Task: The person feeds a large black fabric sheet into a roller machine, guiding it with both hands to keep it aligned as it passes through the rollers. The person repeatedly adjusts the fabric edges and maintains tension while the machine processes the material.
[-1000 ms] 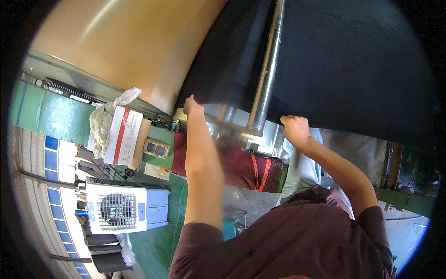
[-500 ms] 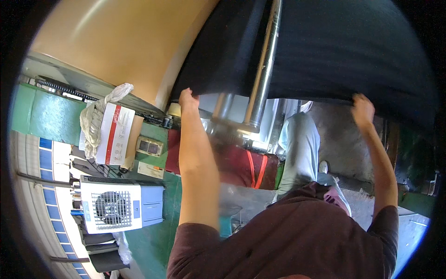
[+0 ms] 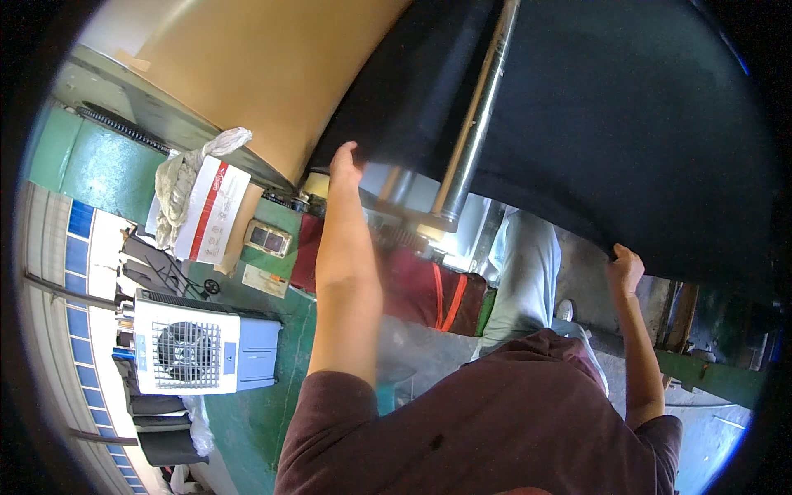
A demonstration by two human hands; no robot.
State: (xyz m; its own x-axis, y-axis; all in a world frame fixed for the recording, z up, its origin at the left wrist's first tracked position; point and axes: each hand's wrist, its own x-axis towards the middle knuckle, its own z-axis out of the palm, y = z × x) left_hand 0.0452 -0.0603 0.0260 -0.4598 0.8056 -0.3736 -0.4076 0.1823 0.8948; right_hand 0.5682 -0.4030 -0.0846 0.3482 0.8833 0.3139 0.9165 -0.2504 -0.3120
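Note:
A wide black sheet of fabric-like material spreads across the upper middle and right, passing around a shiny metal roller. At the sheet's near left edge, my left hand pinches the border, its thumb side up; the fingers underneath are partly hidden. Farther right and nearer to me, my right hand is closed on the same edge, which sags toward it. Left of the black sheet lies a smooth tan sheet, close beside my left hand.
Below the roller are a dark red cover with red straps and a green machine frame. A white carton with a pale rag rests on the frame. A white-and-blue air cooler stands on the green floor at left.
My right hand has come down toward me and slightly left, pulling the black sheet's right edge nearer. My left hand has shifted slightly along the edge. The whole view has turned a little.

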